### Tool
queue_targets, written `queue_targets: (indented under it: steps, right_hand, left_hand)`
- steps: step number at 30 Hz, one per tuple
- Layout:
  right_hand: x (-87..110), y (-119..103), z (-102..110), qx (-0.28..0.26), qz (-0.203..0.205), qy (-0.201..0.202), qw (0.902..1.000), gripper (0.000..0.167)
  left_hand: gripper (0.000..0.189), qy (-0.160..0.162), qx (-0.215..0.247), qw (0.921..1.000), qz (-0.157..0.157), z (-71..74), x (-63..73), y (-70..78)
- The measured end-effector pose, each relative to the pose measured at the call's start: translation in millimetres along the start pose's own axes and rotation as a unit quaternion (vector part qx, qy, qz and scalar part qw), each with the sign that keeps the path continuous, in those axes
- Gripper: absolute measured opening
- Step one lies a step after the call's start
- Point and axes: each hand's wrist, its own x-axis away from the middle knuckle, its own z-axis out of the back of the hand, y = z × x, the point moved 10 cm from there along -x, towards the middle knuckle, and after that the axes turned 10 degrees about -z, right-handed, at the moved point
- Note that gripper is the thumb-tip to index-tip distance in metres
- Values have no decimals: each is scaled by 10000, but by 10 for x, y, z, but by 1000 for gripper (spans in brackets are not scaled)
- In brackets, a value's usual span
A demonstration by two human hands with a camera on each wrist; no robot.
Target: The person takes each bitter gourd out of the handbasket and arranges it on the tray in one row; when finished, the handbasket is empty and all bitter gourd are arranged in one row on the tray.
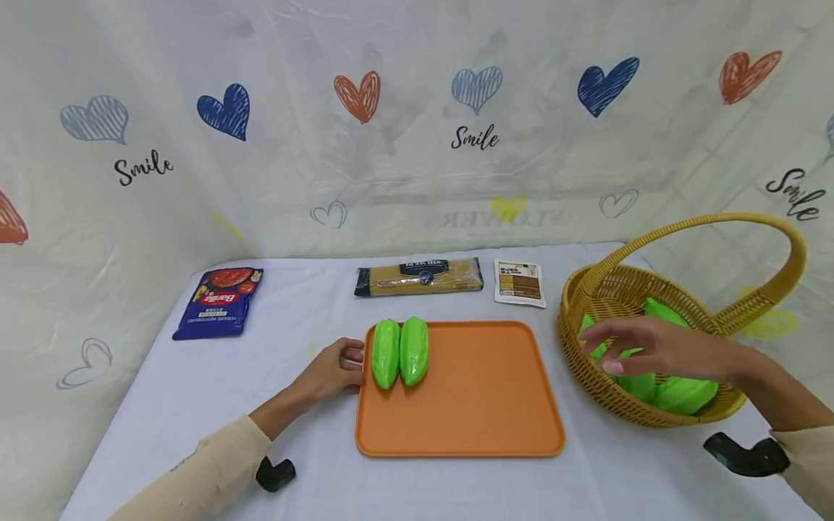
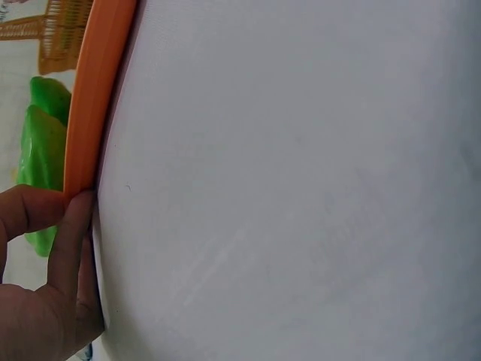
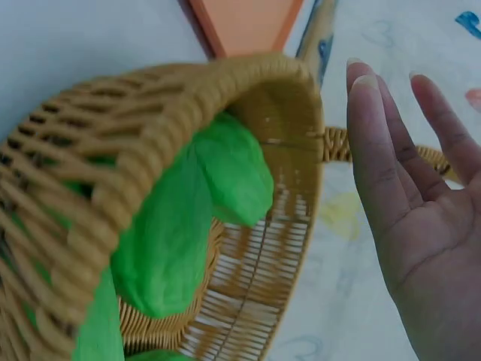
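Observation:
An orange tray (image 1: 465, 394) lies on the table, with two glossy green ridged, long vegetable-like pieces (image 1: 386, 354) side by side at its upper left. At the tray's left edge is my left hand (image 1: 334, 370); in the left wrist view its thumb and fingers pinch the orange rim (image 2: 94, 105). My right hand (image 1: 658, 349) hovers over the wicker basket (image 1: 635, 282), holding nothing, fingers loosely extended. Several more green pieces (image 3: 169, 241) lie inside the basket, partly hidden by the hand in the head view and by the basket wall in the right wrist view.
Behind the tray lie a pack of spaghetti (image 1: 420, 277) and a small white-and-brown packet (image 1: 519, 282). A blue pouch (image 1: 218, 302) lies at the far left. The basket's tall handle (image 1: 791, 253) arches up at the right. A patterned curtain (image 1: 417, 166) hangs behind the table.

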Motion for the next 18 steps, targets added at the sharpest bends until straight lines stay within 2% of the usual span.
queue_targets:
  steps: [3,8,13,18]
  right_hand:
    - [39,91,96,-93,-226,31,9997,46]
    - [33,184,280,-45,-306,290,9991,47]
    - [-30,274,423,35,-558,437,9975,47]
    - [-133,350,496,-57,-865,387,9955,54]
  left_hand:
    - [67,16,-19,10000,4,-1,-4,3]
    - [67,-18,13,10000,10,-3,-3,7]
    - [68,-32,29,10000,-21,-12,8,26]
    - [68,-51,33,10000,-27,-10,11,30]
